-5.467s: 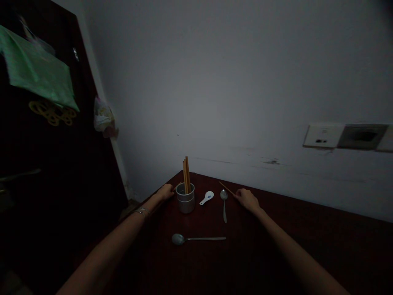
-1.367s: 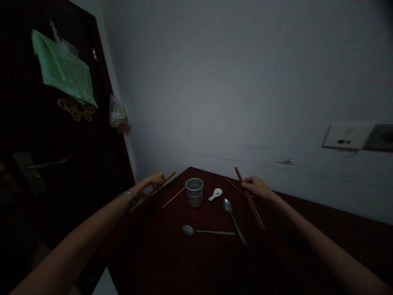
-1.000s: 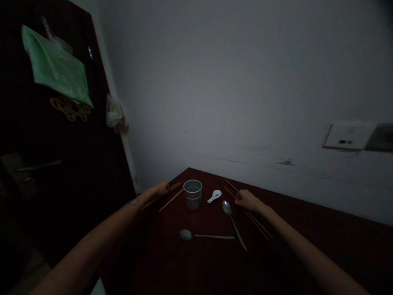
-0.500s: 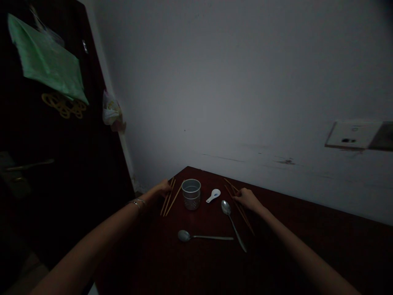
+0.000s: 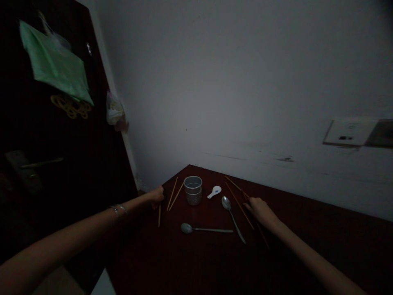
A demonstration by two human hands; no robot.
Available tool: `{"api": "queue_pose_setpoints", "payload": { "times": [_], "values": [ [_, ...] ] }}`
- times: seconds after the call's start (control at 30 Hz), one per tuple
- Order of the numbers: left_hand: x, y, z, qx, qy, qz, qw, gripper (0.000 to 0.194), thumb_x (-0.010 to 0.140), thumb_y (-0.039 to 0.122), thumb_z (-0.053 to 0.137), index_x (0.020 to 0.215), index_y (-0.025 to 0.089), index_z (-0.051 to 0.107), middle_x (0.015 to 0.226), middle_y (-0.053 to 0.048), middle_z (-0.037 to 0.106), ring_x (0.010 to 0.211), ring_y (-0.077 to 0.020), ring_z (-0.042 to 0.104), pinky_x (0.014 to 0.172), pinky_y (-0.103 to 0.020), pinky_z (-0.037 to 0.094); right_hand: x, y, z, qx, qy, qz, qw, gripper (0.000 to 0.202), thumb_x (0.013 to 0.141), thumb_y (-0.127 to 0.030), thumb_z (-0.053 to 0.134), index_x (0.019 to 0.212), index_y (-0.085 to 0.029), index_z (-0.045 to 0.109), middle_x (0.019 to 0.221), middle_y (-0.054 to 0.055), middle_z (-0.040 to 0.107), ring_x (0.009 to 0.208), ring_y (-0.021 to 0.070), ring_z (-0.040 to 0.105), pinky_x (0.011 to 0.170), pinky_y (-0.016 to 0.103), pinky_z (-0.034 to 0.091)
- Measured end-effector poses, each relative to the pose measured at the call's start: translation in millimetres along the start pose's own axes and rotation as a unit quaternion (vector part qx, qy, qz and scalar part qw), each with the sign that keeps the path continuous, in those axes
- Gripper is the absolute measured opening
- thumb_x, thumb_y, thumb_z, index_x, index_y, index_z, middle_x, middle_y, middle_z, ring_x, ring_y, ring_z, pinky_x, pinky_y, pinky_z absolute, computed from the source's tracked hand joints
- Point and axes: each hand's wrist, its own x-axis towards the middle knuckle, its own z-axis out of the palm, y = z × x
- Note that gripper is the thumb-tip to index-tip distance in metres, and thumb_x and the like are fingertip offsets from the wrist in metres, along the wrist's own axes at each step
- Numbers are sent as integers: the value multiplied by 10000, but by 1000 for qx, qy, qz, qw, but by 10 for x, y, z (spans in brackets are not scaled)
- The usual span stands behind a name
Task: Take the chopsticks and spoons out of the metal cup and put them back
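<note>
Chopsticks in both hands, metal cup standing between them

Left hand (image 5: 157,196): fingers closed around a left chopstick (image 5: 159,216), its lower length showing below the fist, at the left edge of the dark red surface (image 5: 172,258). Two loose chopsticks (image 5: 176,197) lie between this hand and the cup, nearly meeting at their near ends.

Right hand (image 5: 259,209): fingers bent low over the surface, apparently pinching a right chopstick (image 5: 263,237) that shows below the palm (dim light here; exact grip unclear). A far chopstick (image 5: 233,183) runs from the fingertips toward the wall (image 5: 215,102). An inner chopstick (image 5: 240,205) lies slantwise between hand and spoon.

Metal cup (image 5: 193,196): upright, perforated low on its side. White ceramic spoon (image 5: 215,191) lies just to its right. One metal spoon (image 5: 234,221) points its bowl toward the wall; a second metal spoon (image 5: 205,230) lies crosswise, nearer the wearer.
</note>
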Motion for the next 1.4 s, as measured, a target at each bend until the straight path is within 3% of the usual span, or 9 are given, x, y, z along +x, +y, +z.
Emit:
{"api": "queue_pose_setpoints", "payload": {
  "times": [0.13,0.3,0.47,0.57,0.7,0.83,1.07,1.23,1.4],
  "values": [
    [-211,-10,54,11,-11,-2,1000,787,729,82,391,1335,-21,-103,567,-102,614,454,-243,606,481,-358,505,-78,-64,-32,-15,7,7,1000,253,874,-261,419,828,-102,610,865,165,638,821,243,633,671,285,422],
    [-443,-10,117,3,3,6,1000,776,734,78,359,1324,-21,-135,558,-82,591,451,-230,595,458,-352,495,-78,-65,-22,-20,5,6,1000,239,864,-259,436,814,-99,607,863,167,635,817,254,633,660,289,422],
    [-578,-37,168,-5,-37,20,999,764,735,87,343,1313,-26,-144,520,-48,575,419,-207,580,488,-333,500,-74,-18,18,-8,2,5,1000,216,847,-259,460,785,-109,603,867,160,634,835,251,628,666,282,428],
    [-599,-42,170,7,-21,36,999,706,776,175,364,1320,-16,-45,611,-109,622,480,-224,609,529,-344,496,-107,-11,9,19,5,11,1000,161,810,-250,512,774,-118,597,870,147,637,857,251,622,673,274,438],
    [-550,-20,149,119,100,92,983,576,778,283,424,1273,66,226,959,-211,617,851,-274,623,708,-350,468,-224,-36,-47,136,-47,33,989,256,820,-227,475,1047,-120,523,746,96,654,628,187,651,515,231,457],
    [-515,57,147,167,136,133,967,373,795,320,406,1126,149,419,1070,-170,587,983,-276,569,745,-341,439,-380,-66,-97,217,-104,66,968,444,849,-210,390,1271,-95,313,615,50,634,409,152,595,341,204,412],
    [-467,202,76,99,167,164,967,350,765,249,457,1109,183,457,1025,-100,604,947,-213,577,747,-283,426,-566,-87,-184,247,-109,90,959,471,835,-207,381,1286,-106,291,711,74,647,394,145,595,305,202,426],
    [-438,323,44,-43,147,244,958,545,703,237,531,1215,149,364,983,-73,585,854,-177,575,733,-278,442,-655,-4,-228,230,-100,85,964,368,843,-243,358,1186,-113,387,734,80,635,363,130,572,303,198,415],
    [-434,467,179,-195,106,300,928,939,623,349,671,1346,97,126,1197,-163,455,1048,-222,497,867,-329,413,-661,175,-184,234,-43,77,968,262,845,-251,338,1043,-123,451,768,64,614,349,89,537,340,192,418]
  ]
}}
